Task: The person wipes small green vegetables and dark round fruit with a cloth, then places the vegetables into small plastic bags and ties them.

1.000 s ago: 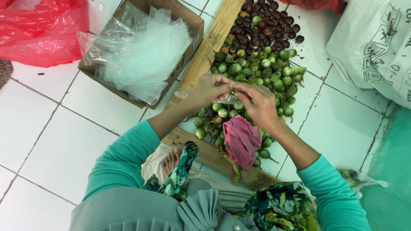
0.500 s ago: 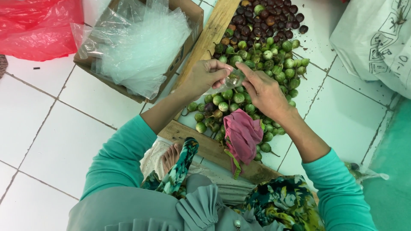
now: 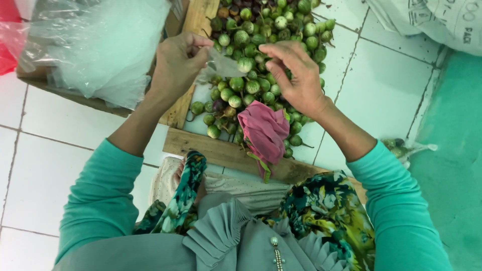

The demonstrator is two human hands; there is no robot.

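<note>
My left hand [image 3: 176, 62] pinches the edge of a small clear plastic bag [image 3: 222, 65] above a heap of small round green eggplants [image 3: 251, 83]. My right hand [image 3: 293, 75] hovers just right of the bag, fingers curled over the heap with fingertips near the bag's mouth; I see nothing held in it. A crumpled pink cloth [image 3: 264, 129] lies on the eggplants at the near edge of the heap. Some darker purple eggplants [image 3: 228, 10] sit at the far end.
Wooden planks [image 3: 221, 150] frame the heap on the white tiled floor. A cardboard box [image 3: 65, 93] holding clear plastic bags [image 3: 100, 45] stands at left, a red bag [image 3: 6, 55] beside it. A white sack [image 3: 437, 20] lies at top right, a small filled bag [image 3: 401, 146] at right.
The view has closed in on the heap. Both hands rose from the eggplants, and the left hand now holds a clear bag up with the right hand at its mouth.
</note>
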